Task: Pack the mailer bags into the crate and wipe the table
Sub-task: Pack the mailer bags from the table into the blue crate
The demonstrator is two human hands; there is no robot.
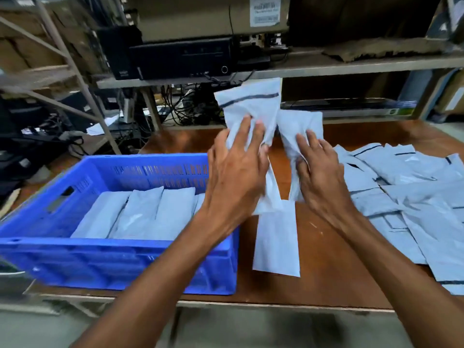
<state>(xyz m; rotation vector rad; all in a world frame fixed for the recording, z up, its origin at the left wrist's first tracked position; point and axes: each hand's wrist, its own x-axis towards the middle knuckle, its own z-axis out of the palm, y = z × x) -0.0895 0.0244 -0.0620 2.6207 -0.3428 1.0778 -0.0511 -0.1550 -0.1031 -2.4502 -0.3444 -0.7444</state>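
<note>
Storeroom bench: brown table [326,247], cluttered shelf [326,66] behind with black electronics [180,56] and cartons. Item one, blue crate [120,262], near left on the table, part filled; a row of grey bags [140,214] stands on edge along its floor, room left on the right side. Item two, loose pile of flat mailers [414,192], right of centre, spreading to the right edge. Item three, one mailer lying flat [276,244] just beside the crate. Left hand [233,172], raised over the crate's far right corner, fingers closed on a bag with a dark strip [251,104]. Right hand [319,169], just beside it, fingers closed on a second bag [301,124]; both bags are held off the table. Step in hand, by my reading: packing, well short of done; wiping not begun, no cloth seen. Next move calls for swinging both bags left and down, slotted upright beside the row.
</note>
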